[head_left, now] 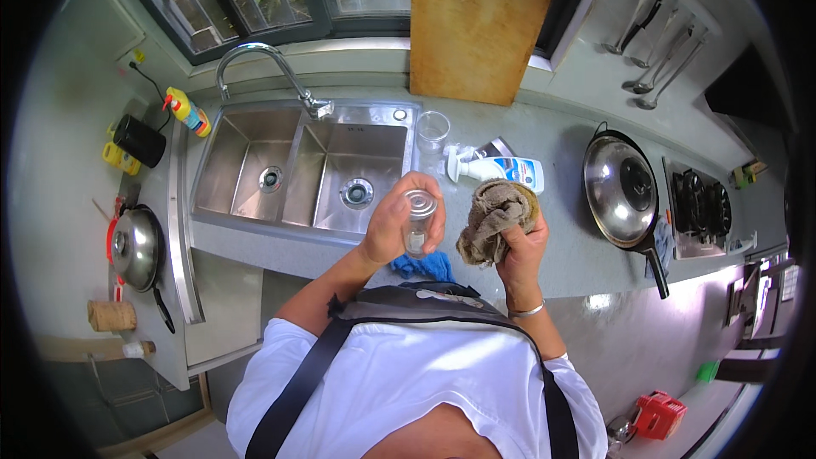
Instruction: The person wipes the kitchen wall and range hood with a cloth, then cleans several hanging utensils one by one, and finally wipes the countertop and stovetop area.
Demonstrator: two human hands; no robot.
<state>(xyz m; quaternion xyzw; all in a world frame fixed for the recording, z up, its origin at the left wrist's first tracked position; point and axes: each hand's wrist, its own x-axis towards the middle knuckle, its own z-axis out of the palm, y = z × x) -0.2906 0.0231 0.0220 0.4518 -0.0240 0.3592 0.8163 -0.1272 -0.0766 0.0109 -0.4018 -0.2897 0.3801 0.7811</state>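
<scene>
My left hand (pixel 393 219) is closed around a small clear glass jar (pixel 417 225) with a round silvery top, held upright in front of the right sink basin. In my right hand (pixel 524 253) is a crumpled grey-brown cloth (pixel 495 219), bunched above the fingers and apart from the jar. Beyond the cloth, a white spray bottle (pixel 501 172) with a blue label lies on its side on the counter. Near it stand a clear glass jar (pixel 433 129) and a small metallic piece (pixel 495 150). A blue cloth (pixel 423 267) lies at the counter's front edge below the jar.
A double steel sink (pixel 293 219) with a faucet (pixel 316 107) is at left. A lidded wok (pixel 625 187) sits right, beside a gas stove (pixel 699 204). A wooden board (pixel 480 25) leans at the window. A yellow bottle (pixel 189 112) and a lidded pan (pixel 136 246) are far left.
</scene>
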